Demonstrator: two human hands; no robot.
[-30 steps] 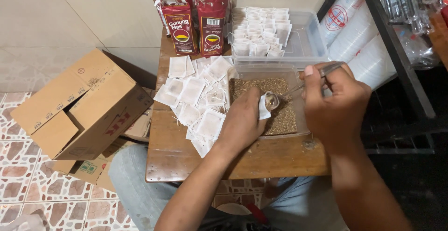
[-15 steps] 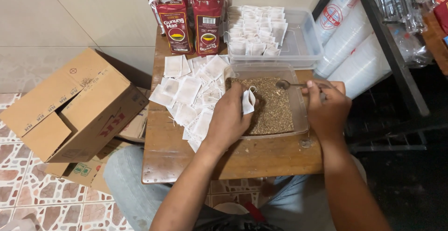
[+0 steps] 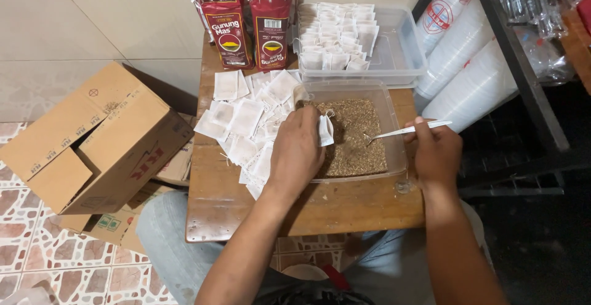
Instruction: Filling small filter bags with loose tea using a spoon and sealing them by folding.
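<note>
My left hand [image 3: 298,150] holds a small white filter bag [image 3: 325,130] at the left rim of a clear plastic tub [image 3: 397,134] filled with loose brown tea leaves [image 3: 352,146]. My right hand [image 3: 436,151] grips a metal spoon [image 3: 400,131] by its handle, the bowl dipping into the leaves. A heap of empty white filter bags [image 3: 246,120] lies on the wooden table [image 3: 345,209] to the left of the tub.
Behind the tub, a second clear tub [image 3: 394,52] holds several filled bags [image 3: 335,37]. Two red tea packets [image 3: 249,22] stand at the back. A cardboard box [image 3: 92,139] sits on the tiled floor at left. Stacked plastic cups [image 3: 468,77] lean against a dark rack at right.
My right hand has lowered from beside the bag and moved right, putting the spoon into the leaves. The left hand has shifted the bag to the tub's left rim.
</note>
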